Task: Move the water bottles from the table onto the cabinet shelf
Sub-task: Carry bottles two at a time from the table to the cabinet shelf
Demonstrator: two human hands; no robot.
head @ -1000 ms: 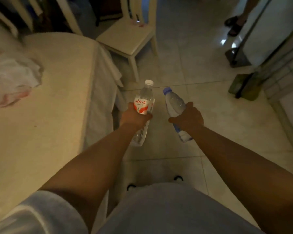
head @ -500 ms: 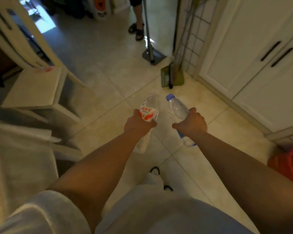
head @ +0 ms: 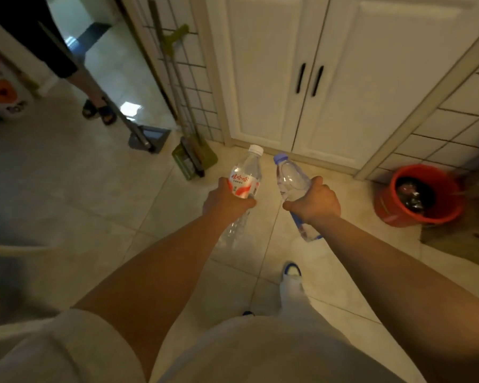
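Now that we have turned from the table to face the shut cabinet doors (head: 307, 78), our left hand (head: 224, 200) and right hand (head: 315, 201) each hold a water bottle, fingers wrapped tight; carrying is nearly over.

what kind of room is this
Most likely a home kitchen or utility corner. White cabinet doors with dark handles stand shut ahead, tiled walls flank them, and a broom with dustpan and a red bucket sit on the tiled floor.
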